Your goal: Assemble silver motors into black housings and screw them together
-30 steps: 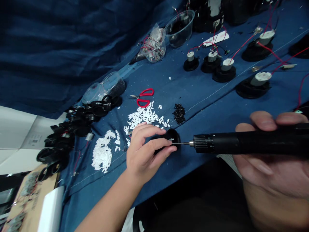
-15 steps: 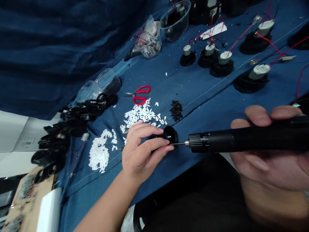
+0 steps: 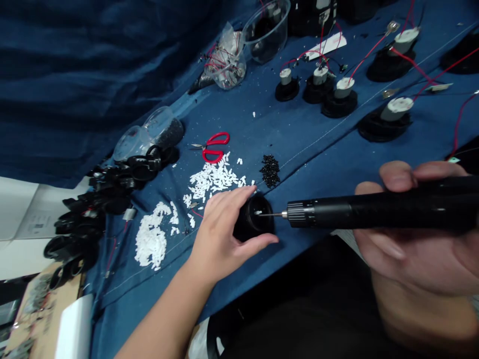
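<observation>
The right hand grips an electric screwdriver, its bit reaching into the mouth of a black cup; whether it touches anything inside is hard to tell. The left hand now holds the cup's side, leaving its mouth uncovered, unlike before. Just beyond those fingers lie white pieces, black granules and red scissors.

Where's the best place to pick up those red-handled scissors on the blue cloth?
Take the scissors by their two red loop handles, coming from the upper right of the view over the blue cloth. The loops lie flat and face that way, with the steel blades pointing left, while the white pieces crowd just below the lower loop.
</observation>
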Tool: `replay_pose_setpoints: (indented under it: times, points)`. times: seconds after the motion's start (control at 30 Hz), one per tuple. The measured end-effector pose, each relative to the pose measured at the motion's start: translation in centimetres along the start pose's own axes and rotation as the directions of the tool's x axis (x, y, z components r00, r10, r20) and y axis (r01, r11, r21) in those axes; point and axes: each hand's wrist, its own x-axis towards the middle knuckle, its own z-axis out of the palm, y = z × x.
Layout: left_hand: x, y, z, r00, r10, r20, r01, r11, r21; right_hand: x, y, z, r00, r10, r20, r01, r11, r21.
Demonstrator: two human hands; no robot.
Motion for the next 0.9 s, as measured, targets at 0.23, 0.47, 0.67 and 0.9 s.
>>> replay_pose_setpoints:
  times: [0.23,0.47,0.67,0.9]
  points:
    - [-0.1,-0.1,0.1,0.996,0.087,-0.008,-0.087,0.996,0.024,-0.3,0.4,1.5,0.996,-0.083,-0.038,0.078,0.992,-0.102]
    - [0.0,-0.1,-0.1,0.992,0.122,0.012,-0.122,0.992,0.014,-0.2,0.4,1.2,0.998,-0.057,0.035,0.059,0.995,-0.075]
    - [0.0,-0.1,0.0,0.993,0.118,0.031,-0.118,0.993,0.016,-0.1,0.7,0.9,0.987,-0.110,0.117,0.113,0.993,-0.025]
    - [0.2,0.2,-0.1,0.994,0.101,0.046,-0.101,0.995,0.000,-0.3,0.3,1.0,0.989,-0.036,0.142,0.039,0.999,-0.021]
